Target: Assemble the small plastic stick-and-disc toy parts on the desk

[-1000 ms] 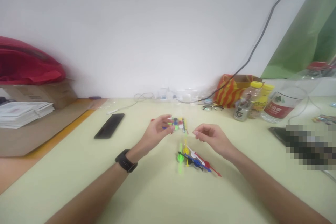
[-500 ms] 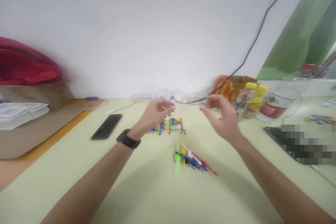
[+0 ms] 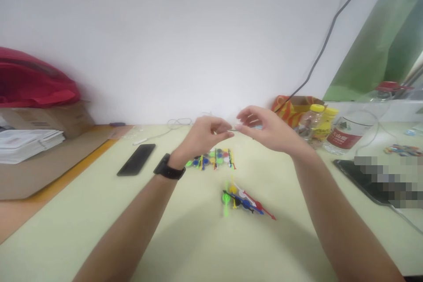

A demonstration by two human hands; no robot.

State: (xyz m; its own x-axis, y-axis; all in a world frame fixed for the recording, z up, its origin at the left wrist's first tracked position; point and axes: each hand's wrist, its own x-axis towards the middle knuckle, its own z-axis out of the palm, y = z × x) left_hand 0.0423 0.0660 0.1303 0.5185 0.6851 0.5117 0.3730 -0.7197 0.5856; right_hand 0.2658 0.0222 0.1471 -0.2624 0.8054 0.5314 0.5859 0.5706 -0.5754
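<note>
My left hand (image 3: 206, 136), wearing a black watch (image 3: 169, 167), hovers over the desk with thumb and fingers curled toward each other. Whatever small thing it may hold is too blurred to make out. Facing it, my right hand (image 3: 267, 130) has its fingers bent and apart, the thumb close to my left fingertips; I see nothing in it. Below the hands, a group of colourful plastic spinner arrows with round centres (image 3: 211, 158) lies in rows, partly hidden by my left hand. Nearer me is a loose pile of spinner arrows (image 3: 246, 202) in green, yellow, white, black, blue and red.
A black phone (image 3: 136, 160) lies at left, beyond it stacked papers (image 3: 28, 145) and a cardboard box (image 3: 53, 119) under a red bag (image 3: 33, 77). At right are yellow-capped bottles (image 3: 319, 125), a large bottle (image 3: 345, 134), a patterned bag (image 3: 291, 105) and a dark device (image 3: 357, 180).
My hands have come together: the right moved left and the left moved slightly right, so their fingertips nearly meet. The spinner arrows on the desk stay as they were.
</note>
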